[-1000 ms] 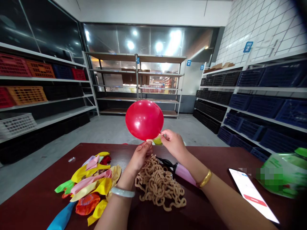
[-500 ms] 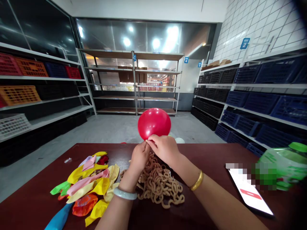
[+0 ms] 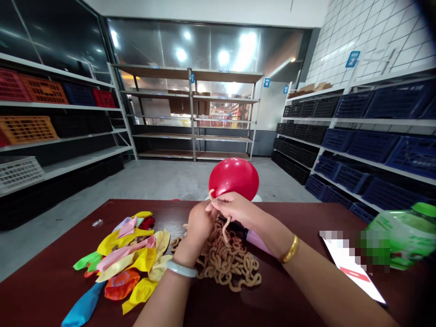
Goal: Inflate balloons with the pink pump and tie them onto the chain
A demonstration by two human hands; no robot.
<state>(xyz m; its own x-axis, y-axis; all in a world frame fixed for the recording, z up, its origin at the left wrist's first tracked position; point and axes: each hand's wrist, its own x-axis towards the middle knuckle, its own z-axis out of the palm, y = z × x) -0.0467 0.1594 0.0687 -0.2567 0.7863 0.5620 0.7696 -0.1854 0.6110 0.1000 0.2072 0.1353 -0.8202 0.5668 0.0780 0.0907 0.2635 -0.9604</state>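
A red inflated balloon (image 3: 234,179) stands above the table's far edge, just beyond both hands. My left hand (image 3: 200,222) is closed in a pinch at the near side of the balloon, where its neck is hidden by the fingers. My right hand (image 3: 236,208) pinches a tan, cord-like rubber band (image 3: 226,230) beside the left fingertips; one end sticks up against the balloon and another hangs below. Beneath the hands lies a pile of similar tan curled bands (image 3: 226,268). Several limp balloons (image 3: 136,261) in yellow, pink, green, orange and blue lie left of my left forearm.
A pink and black object (image 3: 259,240) lies partly under my right forearm. To the right are a phone (image 3: 354,272) and a green-capped bottle (image 3: 402,236) on the dark red table (image 3: 293,290). Shelves with crates (image 3: 361,145) line both sides; bare shelving (image 3: 190,113) stands behind.
The balloon and my right hand have shifted slightly right. A tan band now shows in my right fingers. The pink and black object has come into view under the right forearm.
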